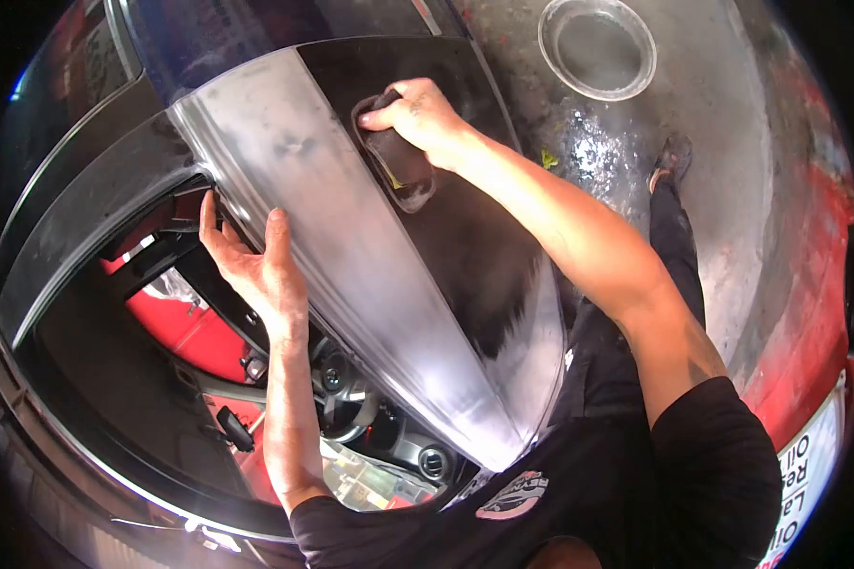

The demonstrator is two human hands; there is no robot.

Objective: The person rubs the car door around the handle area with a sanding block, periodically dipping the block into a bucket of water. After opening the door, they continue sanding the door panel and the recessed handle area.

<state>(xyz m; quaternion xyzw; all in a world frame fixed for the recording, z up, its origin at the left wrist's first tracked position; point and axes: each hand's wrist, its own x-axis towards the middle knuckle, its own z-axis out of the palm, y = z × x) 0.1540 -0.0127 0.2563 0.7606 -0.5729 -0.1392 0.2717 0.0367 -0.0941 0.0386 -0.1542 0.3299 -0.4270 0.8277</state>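
My right hand [417, 114] presses a dark sanding block [400, 166] flat against a black car panel [465, 256]. A broad strip of that panel [313, 190] is sanded dull grey, running from upper left down to a point at lower centre. My left hand [256, 270] rests with fingers apart on the left edge of the grey strip, beside the open window gap, and holds nothing.
Through the opening I see a red car interior [185, 327], a steering wheel [346, 403] and dashboard vents. A round clear plastic bowl [598, 45] sits on the wet concrete floor [721, 190] at top right. My foot [672, 156] stands near it. Red bodywork [816, 284] lies at right.
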